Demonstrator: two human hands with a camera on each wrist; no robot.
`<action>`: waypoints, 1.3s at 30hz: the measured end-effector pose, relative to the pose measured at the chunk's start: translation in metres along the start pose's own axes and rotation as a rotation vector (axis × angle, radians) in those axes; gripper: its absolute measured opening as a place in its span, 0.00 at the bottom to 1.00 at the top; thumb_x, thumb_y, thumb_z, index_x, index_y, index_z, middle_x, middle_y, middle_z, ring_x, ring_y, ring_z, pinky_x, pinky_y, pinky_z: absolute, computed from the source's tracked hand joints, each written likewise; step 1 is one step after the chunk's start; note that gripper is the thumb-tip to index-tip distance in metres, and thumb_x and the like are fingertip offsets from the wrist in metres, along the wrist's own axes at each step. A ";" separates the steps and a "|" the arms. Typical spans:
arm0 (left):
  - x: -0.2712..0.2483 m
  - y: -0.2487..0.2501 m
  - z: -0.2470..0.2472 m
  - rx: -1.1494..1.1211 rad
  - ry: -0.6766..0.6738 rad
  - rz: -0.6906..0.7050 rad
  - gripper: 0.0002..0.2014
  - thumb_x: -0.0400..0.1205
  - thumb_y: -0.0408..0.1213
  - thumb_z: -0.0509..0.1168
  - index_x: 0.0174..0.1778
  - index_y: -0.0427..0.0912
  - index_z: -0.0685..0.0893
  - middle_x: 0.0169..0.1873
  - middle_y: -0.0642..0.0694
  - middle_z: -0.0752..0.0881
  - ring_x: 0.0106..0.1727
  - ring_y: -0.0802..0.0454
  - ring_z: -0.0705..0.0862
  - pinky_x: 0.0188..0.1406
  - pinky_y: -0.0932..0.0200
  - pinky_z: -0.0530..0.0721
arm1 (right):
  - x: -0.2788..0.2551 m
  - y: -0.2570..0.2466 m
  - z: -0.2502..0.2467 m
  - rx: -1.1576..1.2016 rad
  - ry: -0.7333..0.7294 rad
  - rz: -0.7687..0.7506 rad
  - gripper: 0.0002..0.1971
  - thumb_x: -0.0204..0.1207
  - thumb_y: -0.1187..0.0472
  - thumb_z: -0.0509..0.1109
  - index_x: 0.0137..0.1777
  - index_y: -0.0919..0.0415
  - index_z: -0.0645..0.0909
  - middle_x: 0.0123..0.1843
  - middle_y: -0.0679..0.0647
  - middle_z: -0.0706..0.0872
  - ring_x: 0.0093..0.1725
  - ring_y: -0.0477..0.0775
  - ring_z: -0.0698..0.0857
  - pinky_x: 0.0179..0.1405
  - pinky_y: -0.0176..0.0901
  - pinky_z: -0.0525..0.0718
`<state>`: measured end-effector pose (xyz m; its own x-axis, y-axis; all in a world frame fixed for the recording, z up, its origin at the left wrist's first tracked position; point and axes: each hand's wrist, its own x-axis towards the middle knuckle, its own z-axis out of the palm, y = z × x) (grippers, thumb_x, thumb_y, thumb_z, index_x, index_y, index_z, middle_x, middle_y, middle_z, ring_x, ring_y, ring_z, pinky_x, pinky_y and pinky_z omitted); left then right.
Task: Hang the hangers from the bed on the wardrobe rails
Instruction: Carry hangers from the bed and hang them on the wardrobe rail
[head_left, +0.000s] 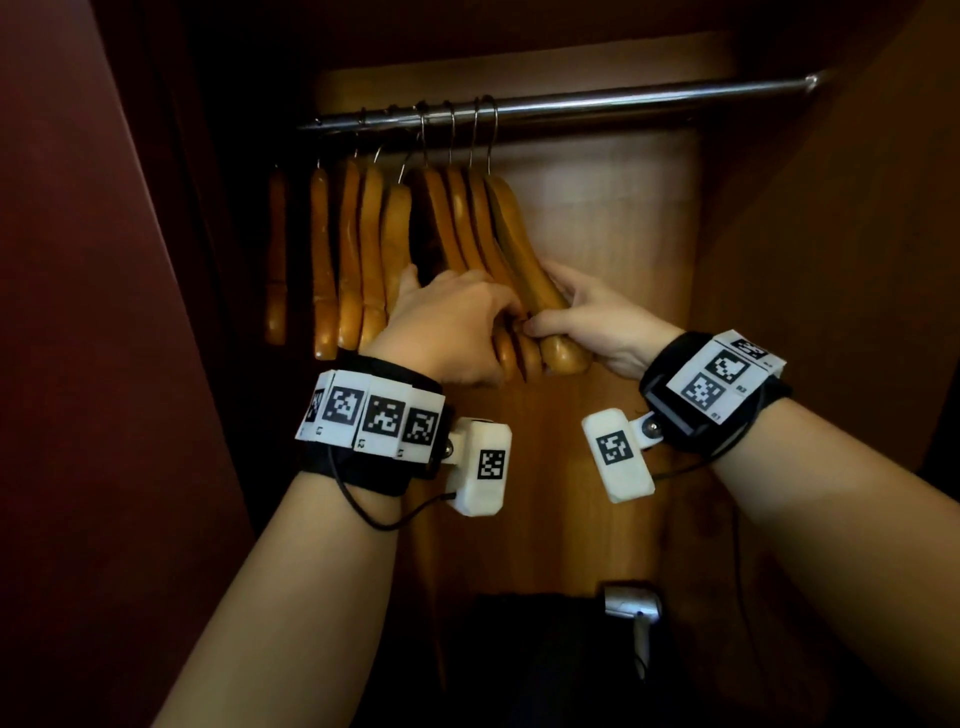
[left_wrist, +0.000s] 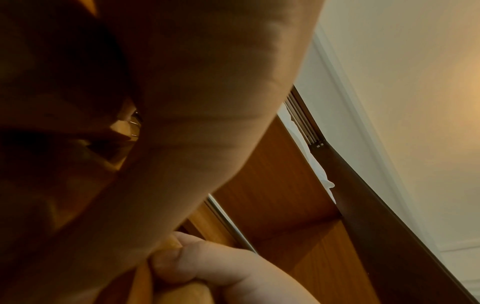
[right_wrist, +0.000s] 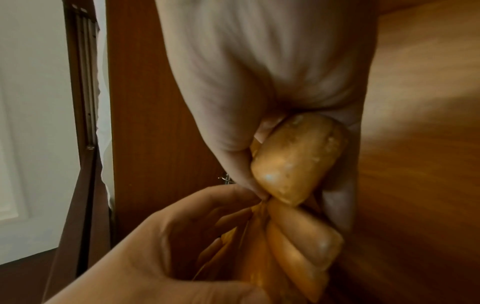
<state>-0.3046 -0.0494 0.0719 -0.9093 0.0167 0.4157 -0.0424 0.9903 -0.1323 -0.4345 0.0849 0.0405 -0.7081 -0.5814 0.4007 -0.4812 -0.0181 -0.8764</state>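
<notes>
We note nine or so wooden hangers (head_left: 374, 249) hooked on the rail (head_left: 623, 98), our right hand (head_left: 597, 322) clasping the end one (head_left: 530, 270), our left hand (head_left: 447, 327) gripping its neighbours' ends; hanging seems nearly finished.

Metal rail (head_left: 623, 98), wooden hangers (head_left: 363, 249) hooked on (left half)

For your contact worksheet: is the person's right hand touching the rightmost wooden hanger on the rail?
Touching. In the right wrist view the right hand wraps thumb and fingers round the rightmost hanger near its end.
</notes>
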 end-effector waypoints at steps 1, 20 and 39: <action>0.000 -0.002 0.000 -0.005 0.009 -0.007 0.33 0.68 0.53 0.76 0.71 0.65 0.76 0.68 0.54 0.77 0.73 0.47 0.72 0.79 0.28 0.54 | 0.002 0.001 0.003 0.007 -0.003 -0.004 0.45 0.65 0.70 0.78 0.84 0.56 0.66 0.63 0.55 0.89 0.56 0.57 0.91 0.38 0.40 0.89; -0.002 -0.027 0.005 -0.040 0.079 -0.073 0.29 0.69 0.50 0.76 0.68 0.62 0.79 0.64 0.51 0.80 0.72 0.45 0.74 0.77 0.28 0.57 | 0.017 -0.012 0.030 -0.130 0.009 0.023 0.45 0.68 0.71 0.77 0.85 0.55 0.64 0.60 0.56 0.90 0.55 0.57 0.91 0.58 0.55 0.89; -0.052 0.020 0.022 -0.250 0.265 0.098 0.13 0.76 0.44 0.67 0.57 0.55 0.85 0.58 0.51 0.84 0.66 0.45 0.78 0.83 0.39 0.50 | -0.109 -0.034 0.036 -0.123 0.225 0.241 0.41 0.78 0.67 0.73 0.86 0.45 0.59 0.56 0.56 0.85 0.56 0.63 0.90 0.44 0.58 0.92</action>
<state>-0.2671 -0.0331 0.0279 -0.7638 0.1158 0.6349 0.1718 0.9848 0.0270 -0.3227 0.1199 0.0175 -0.8986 -0.3626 0.2471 -0.3351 0.2036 -0.9199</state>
